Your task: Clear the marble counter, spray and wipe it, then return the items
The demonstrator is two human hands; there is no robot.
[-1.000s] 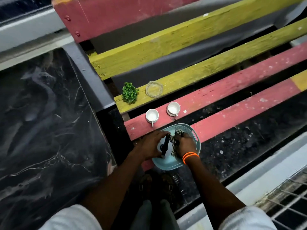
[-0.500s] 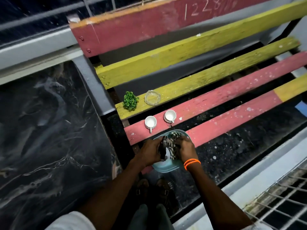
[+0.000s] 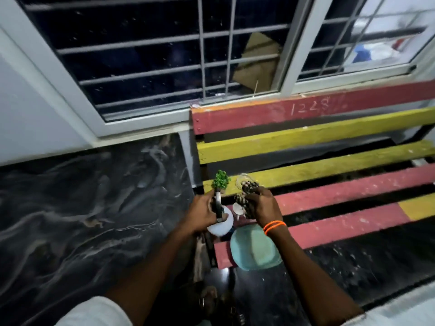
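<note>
The dark marble counter [image 3: 89,208] fills the left side. My left hand [image 3: 207,211] is shut on a white spray bottle [image 3: 222,223] with a black trigger, held above the gap between counter and bench. My right hand [image 3: 261,207] is shut on a speckled black-and-white cloth [image 3: 247,196], raised over the bench. Below my right wrist a teal tray [image 3: 253,249] lies on the red slat. A small green plant [image 3: 220,179] and a clear glass dish [image 3: 242,178] sit on the yellow slat behind my hands. One white cup [image 3: 238,209] shows between my hands.
A red and yellow slatted bench [image 3: 329,184] stands right of the counter, against the wall. A barred window [image 3: 188,55] rises behind both. Dark speckled floor [image 3: 353,267] shows under the bench, and feet in sandals near the bottom edge.
Both hands lifted off the teal tray, the left bringing up the spray bottle, the right the cloth. My view tilted upward, so the window now shows.
</note>
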